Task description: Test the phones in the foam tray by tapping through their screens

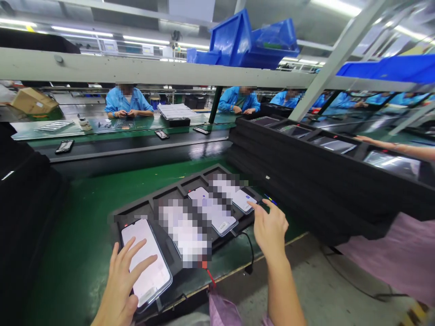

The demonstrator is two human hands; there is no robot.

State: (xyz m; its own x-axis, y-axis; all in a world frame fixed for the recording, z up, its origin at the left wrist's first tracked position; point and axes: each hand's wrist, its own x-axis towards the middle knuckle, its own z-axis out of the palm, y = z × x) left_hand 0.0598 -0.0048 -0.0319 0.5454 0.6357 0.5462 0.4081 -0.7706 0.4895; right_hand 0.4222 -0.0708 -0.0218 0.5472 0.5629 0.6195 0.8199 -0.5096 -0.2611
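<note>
A black foam tray (136, 208) lies on the green bench, with several lit smartphones set in its slots. My left hand (124, 271) is spread over the leftmost smartphone (152, 258), fingers apart; whether a fingertip touches the glass I cannot tell. At the tray's right end, my right hand (270, 224) has its index finger at the lower edge of the rightmost smartphone's screen (243, 199), its other fingers loosely bent and holding nothing. Between them lie a white-screened smartphone (212, 210) and another smartphone (185, 231), partly blurred out.
Tall stacks of black foam trays (278, 163) stand on the right, more black material (30, 190) on the left. A black cable (252, 253) hangs off the front edge. Behind runs a conveyor (136, 149) carrying phone parts; workers in blue sit beyond. Blue bins (238, 40) rest overhead.
</note>
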